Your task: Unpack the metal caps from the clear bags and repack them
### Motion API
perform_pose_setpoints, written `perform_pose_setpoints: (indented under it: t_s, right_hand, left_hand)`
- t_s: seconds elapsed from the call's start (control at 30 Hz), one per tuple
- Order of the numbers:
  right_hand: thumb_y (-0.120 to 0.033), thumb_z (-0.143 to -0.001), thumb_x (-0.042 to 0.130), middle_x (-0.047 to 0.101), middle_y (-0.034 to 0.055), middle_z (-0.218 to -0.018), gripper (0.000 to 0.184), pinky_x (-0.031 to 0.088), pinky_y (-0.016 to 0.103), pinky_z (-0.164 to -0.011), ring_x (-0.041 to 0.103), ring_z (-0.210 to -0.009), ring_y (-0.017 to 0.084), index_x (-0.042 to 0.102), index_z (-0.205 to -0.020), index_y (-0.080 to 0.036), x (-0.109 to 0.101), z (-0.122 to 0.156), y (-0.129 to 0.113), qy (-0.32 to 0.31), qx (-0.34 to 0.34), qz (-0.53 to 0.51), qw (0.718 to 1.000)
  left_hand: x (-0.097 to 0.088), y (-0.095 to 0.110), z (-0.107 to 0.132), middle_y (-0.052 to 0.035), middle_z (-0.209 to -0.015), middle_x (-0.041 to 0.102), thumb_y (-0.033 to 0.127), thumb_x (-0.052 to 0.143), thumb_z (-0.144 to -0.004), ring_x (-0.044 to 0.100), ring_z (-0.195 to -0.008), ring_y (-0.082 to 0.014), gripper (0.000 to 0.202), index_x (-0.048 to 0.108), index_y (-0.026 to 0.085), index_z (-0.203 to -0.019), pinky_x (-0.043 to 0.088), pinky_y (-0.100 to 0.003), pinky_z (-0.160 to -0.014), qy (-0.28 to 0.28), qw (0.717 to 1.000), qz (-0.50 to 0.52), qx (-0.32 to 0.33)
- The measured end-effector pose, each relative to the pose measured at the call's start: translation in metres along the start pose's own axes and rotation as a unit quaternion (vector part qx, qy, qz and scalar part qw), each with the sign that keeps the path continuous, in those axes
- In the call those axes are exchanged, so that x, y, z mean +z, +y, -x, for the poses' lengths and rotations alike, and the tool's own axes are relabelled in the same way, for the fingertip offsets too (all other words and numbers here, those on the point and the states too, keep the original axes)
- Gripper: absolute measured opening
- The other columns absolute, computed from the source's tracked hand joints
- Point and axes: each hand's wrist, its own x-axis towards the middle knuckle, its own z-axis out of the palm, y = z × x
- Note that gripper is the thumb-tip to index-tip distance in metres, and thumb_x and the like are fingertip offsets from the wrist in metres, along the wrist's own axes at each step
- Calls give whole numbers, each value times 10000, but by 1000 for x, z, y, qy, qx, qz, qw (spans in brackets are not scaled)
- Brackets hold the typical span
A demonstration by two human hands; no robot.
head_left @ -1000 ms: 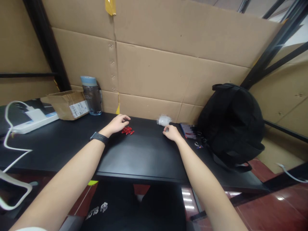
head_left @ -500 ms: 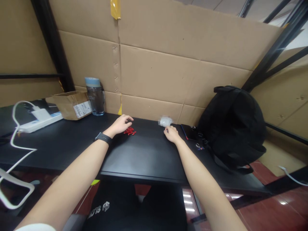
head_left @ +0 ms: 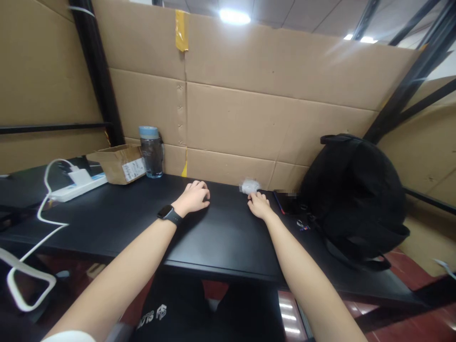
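Since the left hand (head_left: 193, 197), fingers curled, has now covered the small red pieces, they are presumably gathered beneath or inside it, though neither its grip nor that of the right hand (head_left: 260, 205) beside the translucent plastic packet (head_left: 250, 185) can be told.

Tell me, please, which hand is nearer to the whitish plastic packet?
Right. The right hand is just in front of the whitish plastic packet, its fingers close to it; whether they touch is unclear. The left hand is farther off, to the packet's left.
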Motion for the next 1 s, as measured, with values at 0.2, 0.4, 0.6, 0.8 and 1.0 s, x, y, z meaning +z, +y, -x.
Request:
perform_pose_setpoints:
  t_s: [0.2,0.4,0.6,0.8,1.0]
  right_hand:
    - [-280,-908,527,614,133,-1187,276,430,384,-909,556,-1071,293,640,-1151,-214,-7,0,5,-16,-33,-20,999]
    - [-359,-826,703,639,87,-1021,298,463,335,-891,603,-929,217,696,-1066,-182,-19,6,15,-46,-99,-106,988]
    - [-314,-663,845,640,58,-1088,687,506,319,-835,628,-872,179,604,-1297,-201,-22,8,20,-98,-158,-229,956]
    - [-337,-629,873,625,109,-1241,806,526,370,-919,654,-1015,229,566,-1362,-204,-24,9,19,-125,-150,-263,945]
    - [-586,-594,881,525,147,-1466,924,371,492,-1162,485,-1359,364,595,-1392,-219,-35,13,26,-154,-119,-149,970]
  left_hand:
    - [-10,13,3,-104,-1114,613,315,678,-819,470,-1145,-322,127,751,211,-813,375,-426,-891,-30,998,-49,3]
    - [-8,7,2,-84,-1123,639,322,676,-834,480,-1136,-310,133,783,245,-852,374,-417,-889,-49,998,-35,3]
    - [5,11,1,-81,-1206,627,342,635,-891,474,-1183,-316,245,773,334,-1093,374,-442,-943,-50,998,-15,35]
    - [10,32,2,-67,-1315,605,331,583,-936,484,-1258,-312,360,671,372,-1283,402,-467,-990,-52,995,4,89]
    - [23,56,3,-178,-1436,539,377,545,-965,500,-1331,-314,482,563,148,-1389,419,-440,-1088,-1,994,14,107]
